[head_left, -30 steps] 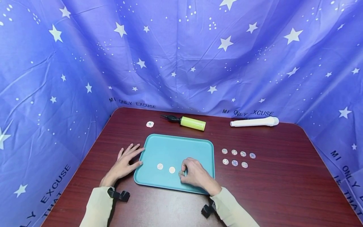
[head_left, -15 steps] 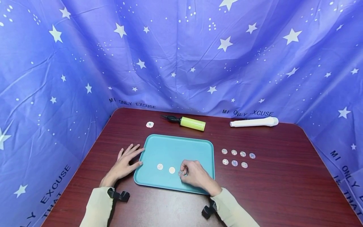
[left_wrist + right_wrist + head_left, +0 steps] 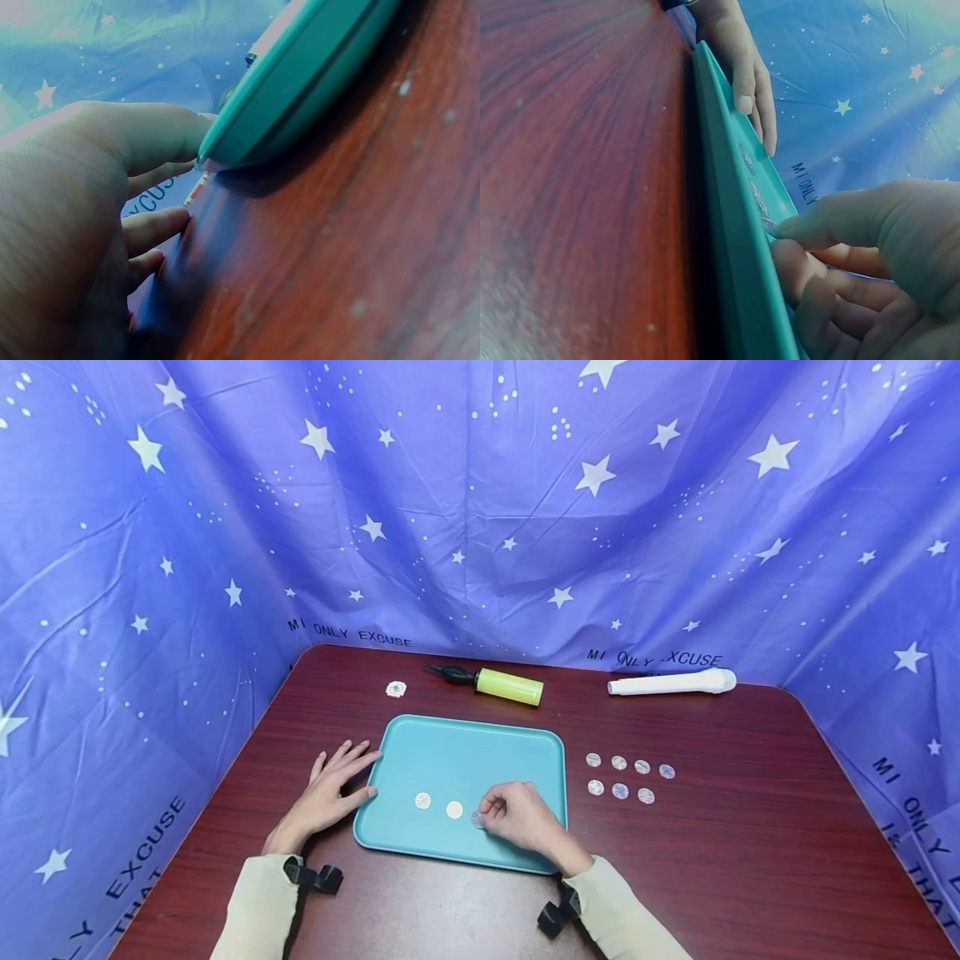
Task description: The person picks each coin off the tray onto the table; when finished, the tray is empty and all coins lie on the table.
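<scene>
A turquoise tray (image 3: 465, 752) lies on the table in the head view. On it, two small round silvery discs, a left one (image 3: 423, 801) and a paler middle one (image 3: 454, 810), lie in a row with a third disc (image 3: 477, 820). My right hand (image 3: 521, 816) pinches this third disc at its edge between thumb and forefinger, low over the tray; the fingers partly cover it. In the right wrist view the fingertips meet right at the disc (image 3: 768, 223). My left hand (image 3: 330, 797) has its fingers spread, thumb and forefinger touching the tray's left rim.
Right of the tray, several similar discs (image 3: 619, 791) lie in two rows. Behind it are a yellow-green hand pump (image 3: 510, 687) with a black nozzle, a small white scalloped piece (image 3: 396, 689) and a white stick-like object (image 3: 671, 682). A blue star-patterned curtain (image 3: 480, 527) encloses the table.
The right hand has shifted very slightly to the right, with the third disc staying at nearly the same spot on the tray. The left hand has not moved.
</scene>
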The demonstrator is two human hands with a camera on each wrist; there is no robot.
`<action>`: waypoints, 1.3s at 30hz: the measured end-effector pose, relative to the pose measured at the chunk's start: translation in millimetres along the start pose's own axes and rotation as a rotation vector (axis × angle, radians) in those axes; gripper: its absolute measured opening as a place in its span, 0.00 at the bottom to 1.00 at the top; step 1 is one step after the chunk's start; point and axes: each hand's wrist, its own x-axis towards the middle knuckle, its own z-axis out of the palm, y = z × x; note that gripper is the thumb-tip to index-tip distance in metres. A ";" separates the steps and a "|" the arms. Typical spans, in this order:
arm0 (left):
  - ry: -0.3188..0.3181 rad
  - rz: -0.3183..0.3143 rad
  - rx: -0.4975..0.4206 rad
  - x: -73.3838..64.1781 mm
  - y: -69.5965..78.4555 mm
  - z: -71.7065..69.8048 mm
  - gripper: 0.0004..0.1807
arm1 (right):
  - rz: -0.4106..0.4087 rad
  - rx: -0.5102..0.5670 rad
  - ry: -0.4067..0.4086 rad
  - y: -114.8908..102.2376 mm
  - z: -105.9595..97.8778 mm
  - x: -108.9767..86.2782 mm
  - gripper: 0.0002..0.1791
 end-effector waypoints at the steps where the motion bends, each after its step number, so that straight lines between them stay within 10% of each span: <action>1: 0.001 0.001 0.001 0.0 0.1 -0.1 0.33 | 0.006 0.010 -0.005 0.5 -0.2 0.1 0.04; 22: 0.023 0.024 0.010 -1.0 1.2 -0.4 0.32 | 0.154 0.361 -0.061 7.6 -17.0 -3.1 0.04; 39: 0.002 0.008 0.009 0.5 1.5 -1.0 0.32 | 0.201 0.388 0.034 30.5 -55.4 -21.3 0.06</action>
